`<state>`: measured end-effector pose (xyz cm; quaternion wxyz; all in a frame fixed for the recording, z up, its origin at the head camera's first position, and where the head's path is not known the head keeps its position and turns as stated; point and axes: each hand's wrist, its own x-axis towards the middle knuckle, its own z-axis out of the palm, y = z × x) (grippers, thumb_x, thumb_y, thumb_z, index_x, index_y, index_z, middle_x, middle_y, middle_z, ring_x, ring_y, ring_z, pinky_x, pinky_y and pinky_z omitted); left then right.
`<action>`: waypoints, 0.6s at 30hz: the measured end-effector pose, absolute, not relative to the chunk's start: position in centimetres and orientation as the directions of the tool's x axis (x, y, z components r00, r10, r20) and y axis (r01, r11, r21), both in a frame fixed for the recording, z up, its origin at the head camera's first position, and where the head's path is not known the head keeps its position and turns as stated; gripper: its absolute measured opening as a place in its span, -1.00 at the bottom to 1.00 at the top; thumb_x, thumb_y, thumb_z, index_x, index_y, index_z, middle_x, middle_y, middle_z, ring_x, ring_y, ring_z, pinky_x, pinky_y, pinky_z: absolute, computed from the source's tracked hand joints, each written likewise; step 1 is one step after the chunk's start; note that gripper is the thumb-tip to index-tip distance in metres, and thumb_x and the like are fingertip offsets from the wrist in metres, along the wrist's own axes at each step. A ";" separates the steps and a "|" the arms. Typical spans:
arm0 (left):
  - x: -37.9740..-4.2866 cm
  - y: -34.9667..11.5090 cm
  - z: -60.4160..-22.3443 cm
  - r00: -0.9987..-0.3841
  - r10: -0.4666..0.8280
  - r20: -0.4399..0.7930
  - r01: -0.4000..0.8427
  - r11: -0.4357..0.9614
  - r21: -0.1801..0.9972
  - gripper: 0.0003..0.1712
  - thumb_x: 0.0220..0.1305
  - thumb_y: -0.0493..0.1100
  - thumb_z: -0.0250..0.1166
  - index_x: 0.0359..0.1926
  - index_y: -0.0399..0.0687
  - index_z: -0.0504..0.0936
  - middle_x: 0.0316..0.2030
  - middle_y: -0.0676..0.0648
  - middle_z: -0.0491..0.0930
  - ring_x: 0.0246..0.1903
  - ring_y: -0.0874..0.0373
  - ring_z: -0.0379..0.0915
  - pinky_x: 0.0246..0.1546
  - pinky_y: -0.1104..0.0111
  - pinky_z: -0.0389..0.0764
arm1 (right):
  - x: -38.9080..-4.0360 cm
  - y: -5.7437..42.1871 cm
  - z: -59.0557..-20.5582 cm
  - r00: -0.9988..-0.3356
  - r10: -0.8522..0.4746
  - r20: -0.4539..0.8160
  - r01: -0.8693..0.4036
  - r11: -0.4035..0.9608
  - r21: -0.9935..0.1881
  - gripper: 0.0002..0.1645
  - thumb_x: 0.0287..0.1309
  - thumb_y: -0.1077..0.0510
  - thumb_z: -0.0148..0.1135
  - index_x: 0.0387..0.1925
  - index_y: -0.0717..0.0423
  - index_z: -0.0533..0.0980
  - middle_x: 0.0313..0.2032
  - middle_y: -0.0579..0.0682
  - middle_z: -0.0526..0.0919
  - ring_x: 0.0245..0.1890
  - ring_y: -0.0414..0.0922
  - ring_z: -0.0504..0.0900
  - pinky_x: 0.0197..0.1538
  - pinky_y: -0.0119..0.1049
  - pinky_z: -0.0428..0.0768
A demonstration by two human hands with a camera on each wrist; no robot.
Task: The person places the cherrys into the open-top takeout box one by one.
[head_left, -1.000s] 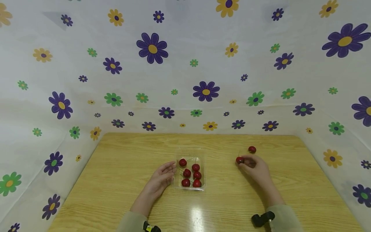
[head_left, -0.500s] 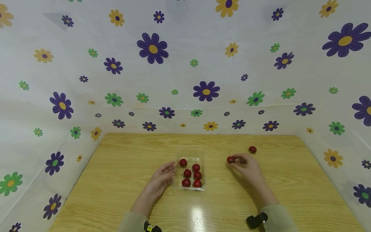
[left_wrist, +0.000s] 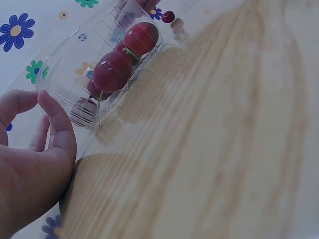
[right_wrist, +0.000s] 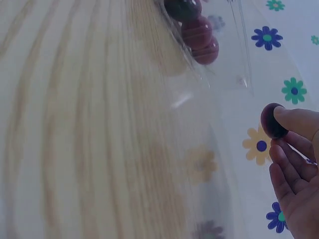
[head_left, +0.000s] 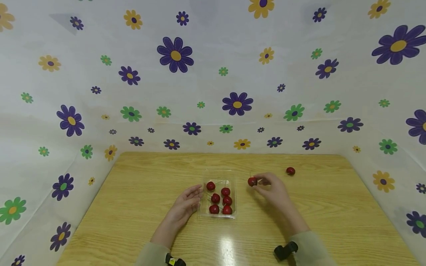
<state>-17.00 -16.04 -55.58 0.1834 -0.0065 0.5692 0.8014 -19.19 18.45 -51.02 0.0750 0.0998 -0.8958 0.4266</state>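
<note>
A clear plastic box (head_left: 218, 174) stands mid-table with several red cherries (head_left: 215, 198) inside, some with thin stems. Along its left side lies my left hand (head_left: 183, 207), its gently bent fingers at the outer wall. In the left wrist view, the fingertips (left_wrist: 46, 97) meet near the box's corner. Right of the box, my right hand (head_left: 271, 190) pinches a single cherry (head_left: 252, 181) between thumb and fingers, its stem pointing up. That held cherry (right_wrist: 272, 121) shows dark under the thumb in the right wrist view, apart from the box.
One loose cherry (head_left: 290, 171) lies on the wooden table (head_left: 149, 173) toward the back right. White cloth (head_left: 206, 85) with printed flowers rises behind the table and along both sides. Light glares off the tabletop near the front.
My right hand has moved left toward the box, carrying the pinched cherry. My left hand, the box and the loose cherry have stayed in place.
</note>
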 end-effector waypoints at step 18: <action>-17.0 -16.0 -55.5 -0.931 0.286 -0.226 -0.307 -0.282 0.909 -0.30 0.50 -0.45 0.11 0.59 -0.38 0.15 0.13 0.11 0.51 0.08 0.31 0.46 -0.09 0.53 0.55 | -19.0 14.8 -50.6 -0.953 -0.182 0.241 -0.302 0.546 -0.781 -0.59 0.16 0.31 0.54 0.07 0.18 0.69 -0.03 0.12 0.75 -0.05 0.07 0.74 0.10 -0.04 0.70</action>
